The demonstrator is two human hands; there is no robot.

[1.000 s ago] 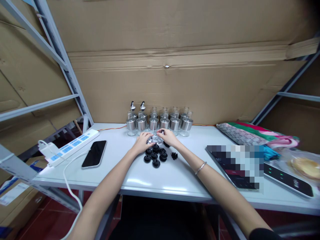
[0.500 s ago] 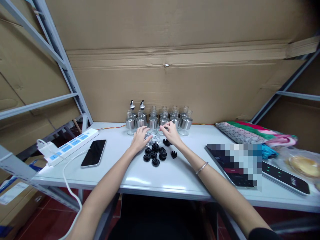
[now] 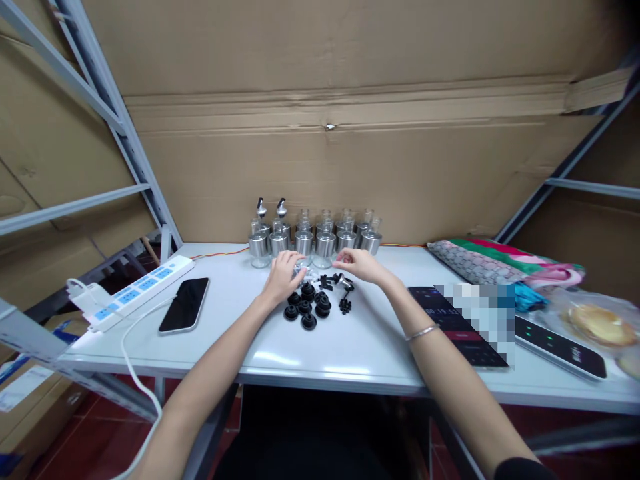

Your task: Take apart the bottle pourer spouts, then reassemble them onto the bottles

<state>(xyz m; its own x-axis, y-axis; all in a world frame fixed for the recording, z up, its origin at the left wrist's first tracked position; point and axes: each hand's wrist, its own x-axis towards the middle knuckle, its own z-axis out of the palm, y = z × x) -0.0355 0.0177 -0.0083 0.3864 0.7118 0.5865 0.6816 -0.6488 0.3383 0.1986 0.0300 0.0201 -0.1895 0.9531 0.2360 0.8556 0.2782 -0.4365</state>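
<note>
My left hand (image 3: 284, 277) rests low over the table, fingers stretched forward and thumb apart, beside small clear and silvery parts (image 3: 314, 275). No held thing shows in it. My right hand (image 3: 364, 264) is bent at the fingers, with a gap between thumb and forefinger tips and nothing visible there. Just below it lies a silver piece (image 3: 345, 283) among small black parts (image 3: 326, 283). Nearer the table's front is a cluster of round black stepped stoppers (image 3: 309, 321). Glass bottles with metal sleeves (image 3: 303, 243) stand behind both hands, two topped with silver pourers (image 3: 281, 208).
Left are a phone (image 3: 184, 305), a white power strip (image 3: 135, 293) and a cable. On the right lie a dark tablet-like screen (image 3: 450, 320), partly pixelated, a black-topped device (image 3: 560, 348), folded cloth (image 3: 505, 261) and bagged food (image 3: 600, 321). Cardboard (image 3: 320, 160) walls the back.
My right hand has moved right, away from the bottles. A silver piece now shows on the table below it. My left hand stays nearly in place; the view has shifted slightly.
</note>
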